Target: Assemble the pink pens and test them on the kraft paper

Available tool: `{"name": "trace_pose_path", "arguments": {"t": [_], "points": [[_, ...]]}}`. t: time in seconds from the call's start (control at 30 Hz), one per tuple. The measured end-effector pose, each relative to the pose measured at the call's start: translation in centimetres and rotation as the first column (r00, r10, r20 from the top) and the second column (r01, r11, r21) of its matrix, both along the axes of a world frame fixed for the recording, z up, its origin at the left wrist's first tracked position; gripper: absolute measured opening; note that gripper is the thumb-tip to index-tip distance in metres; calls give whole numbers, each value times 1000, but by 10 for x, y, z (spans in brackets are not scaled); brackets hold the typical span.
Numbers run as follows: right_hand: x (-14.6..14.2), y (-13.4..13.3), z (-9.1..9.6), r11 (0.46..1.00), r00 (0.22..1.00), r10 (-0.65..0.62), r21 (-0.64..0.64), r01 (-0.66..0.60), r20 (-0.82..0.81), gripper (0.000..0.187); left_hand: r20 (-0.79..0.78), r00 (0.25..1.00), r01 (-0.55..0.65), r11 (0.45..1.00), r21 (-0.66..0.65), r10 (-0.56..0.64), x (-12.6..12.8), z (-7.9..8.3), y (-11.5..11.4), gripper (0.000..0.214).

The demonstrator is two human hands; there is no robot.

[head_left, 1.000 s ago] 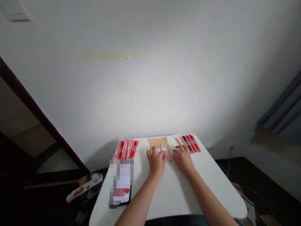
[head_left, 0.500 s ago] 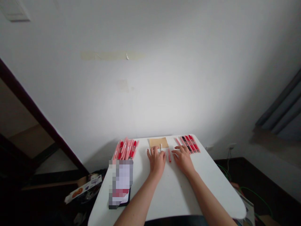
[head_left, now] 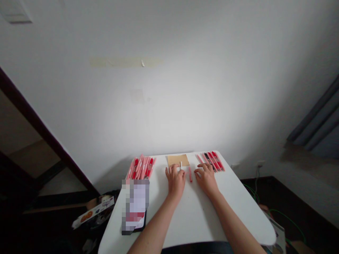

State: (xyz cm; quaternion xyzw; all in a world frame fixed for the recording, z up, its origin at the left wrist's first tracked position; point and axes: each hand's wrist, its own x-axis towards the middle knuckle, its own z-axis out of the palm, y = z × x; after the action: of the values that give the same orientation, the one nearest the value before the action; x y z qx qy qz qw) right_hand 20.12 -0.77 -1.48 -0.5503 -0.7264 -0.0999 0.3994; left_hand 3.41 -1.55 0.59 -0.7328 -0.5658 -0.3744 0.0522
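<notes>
In the head view my left hand (head_left: 176, 180) rests over the middle of the white table, closed, with a thin white stick (head_left: 181, 165) rising from between its thumb and forefinger. Only the stick's upper part shows, so I cannot name its kind. A red-and-pink pen (head_left: 190, 174) lies between my two hands, apart from both. To its right, my right hand (head_left: 206, 177) hovers low or rests on the table with thumb and forefinger drawn together. Anything in that pinch is too small to make out. Just beyond my left fingers lies a tan paper sheet (head_left: 178, 159).
A pile of pink and red pens (head_left: 141, 167) lies at the table's back left. Several red, pink and black pens (head_left: 212, 161) lie side by side at the back right. A phone (head_left: 137, 204), partly pixelated, sits at the left edge. The wall (head_left: 169, 116) stands behind the table (head_left: 196, 218).
My right thumb and forefinger have come closer together. My left hand and the pens stay put; the whole view has shifted very slightly.
</notes>
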Motion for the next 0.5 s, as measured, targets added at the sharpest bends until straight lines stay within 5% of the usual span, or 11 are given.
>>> {"name": "trace_pose_path", "arguments": {"t": [0.5], "points": [[1,0,5,980,972,194,79,-185,-131,14,165,982,103,994,-25,-97,-3,-2,0,8]]}}
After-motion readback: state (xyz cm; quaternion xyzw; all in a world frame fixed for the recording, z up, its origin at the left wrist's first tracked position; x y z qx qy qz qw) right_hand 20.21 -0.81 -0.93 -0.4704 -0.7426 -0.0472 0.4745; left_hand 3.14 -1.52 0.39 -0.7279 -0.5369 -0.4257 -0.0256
